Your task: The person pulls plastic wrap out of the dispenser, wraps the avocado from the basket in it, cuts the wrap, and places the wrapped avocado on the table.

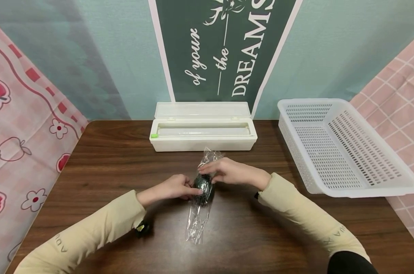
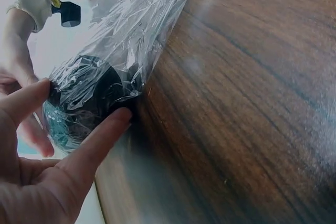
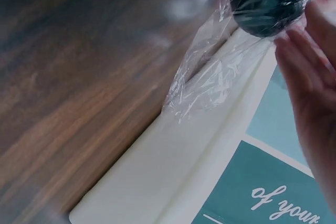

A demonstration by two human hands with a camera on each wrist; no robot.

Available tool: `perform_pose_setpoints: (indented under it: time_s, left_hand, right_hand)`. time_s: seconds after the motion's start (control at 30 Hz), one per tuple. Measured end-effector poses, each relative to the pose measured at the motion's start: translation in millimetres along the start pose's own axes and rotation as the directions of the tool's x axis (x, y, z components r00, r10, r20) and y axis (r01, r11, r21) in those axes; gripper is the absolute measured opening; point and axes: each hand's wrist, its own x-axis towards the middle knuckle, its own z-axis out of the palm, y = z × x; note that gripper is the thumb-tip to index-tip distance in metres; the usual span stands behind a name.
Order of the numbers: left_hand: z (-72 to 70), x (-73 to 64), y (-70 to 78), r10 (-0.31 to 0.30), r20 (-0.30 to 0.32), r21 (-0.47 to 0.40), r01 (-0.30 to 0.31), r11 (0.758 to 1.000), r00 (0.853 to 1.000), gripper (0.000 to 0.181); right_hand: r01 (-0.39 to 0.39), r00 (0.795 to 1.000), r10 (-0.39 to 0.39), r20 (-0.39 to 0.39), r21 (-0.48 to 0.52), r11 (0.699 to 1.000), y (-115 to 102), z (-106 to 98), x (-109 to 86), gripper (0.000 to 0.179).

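Observation:
A dark green, rounded thing (image 1: 204, 187) lies wrapped in clear cling film, near the middle of the table. Loose film tails (image 1: 197, 224) stick out at both ends. My left hand (image 1: 174, 187) grips the near left side of the bundle, its thumb on top; in the left wrist view thumb and finger span the dark thing (image 2: 86, 95). At the far end my right hand (image 1: 232, 172) holds the bundle between thumb and fingers, where the film gathers. The right wrist view shows those fingers (image 3: 302, 61) against the dark thing's end (image 3: 268, 3). What exactly is wrapped cannot be made out.
Behind the hands stands a white cling film dispenser (image 1: 203, 144), lid raised, roll inside, green slider at its left. A white perforated plastic basket (image 1: 295, 152) sits at the right of the wooden table (image 1: 118, 160). Cloth hangings surround the table's back and sides.

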Motion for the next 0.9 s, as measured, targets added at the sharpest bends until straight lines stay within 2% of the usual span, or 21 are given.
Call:
perform_pose_setpoints:
  time_s: [0.07,0.17,0.3,0.4,0.47,0.53,0.77,0.83,0.9]
  left_hand:
    - [0.0,-0.7,0.8,0.002,-0.005,0.026,-0.002,1.000,1.000,0.030]
    - [-0.4,-1.1,1.9,0.009,-0.018,0.077,-0.007,0.997,1.000,0.030]
    - [-1.4,-0.6,3.0,0.022,-0.043,0.155,-0.015,0.988,0.999,0.034]
    - [-1.8,0.9,2.6,0.025,-0.068,0.194,-0.012,0.981,0.997,0.044]
    - [-2.2,2.3,2.1,0.026,-0.081,0.206,-0.009,0.978,0.996,0.050]
    - [-2.5,3.6,1.2,0.022,-0.087,0.201,-0.004,0.980,0.996,0.053]
    - [-2.5,7.6,0.1,0.026,-0.062,0.153,-0.016,0.988,0.998,0.054]
    - [-1.8,8.4,0.2,0.015,-0.059,0.114,-0.008,0.993,0.998,0.053]
    - [-0.9,8.9,-0.1,0.009,-0.059,0.077,-0.005,0.997,0.998,0.051]
  right_hand:
    - [-0.032,0.996,0.030,-0.087,-0.021,0.999,-1.3,-0.7,-2.4,0.036]
    - [-0.117,0.971,0.107,-0.213,-0.037,0.992,-2.9,0.5,-7.2,0.034]
    - [-0.241,0.912,0.241,-0.332,0.042,0.970,-5.9,5.2,-15.3,0.035]
    - [-0.339,0.860,0.361,-0.362,0.126,0.932,-9.7,9.2,-20.4,0.035]
    - [-0.401,0.828,0.434,-0.355,0.167,0.901,-12.7,11.5,-22.6,0.037]
    - [-0.446,0.808,0.488,-0.330,0.198,0.873,-15.0,14.0,-23.9,0.038]
    - [-0.539,0.785,0.594,-0.176,0.278,0.795,-19.6,23.4,-24.0,0.044]
    - [-0.556,0.774,0.615,-0.149,0.305,0.773,-20.7,25.8,-23.0,0.047]
    - [-0.559,0.772,0.622,-0.128,0.327,0.762,-21.4,27.9,-22.1,0.048]
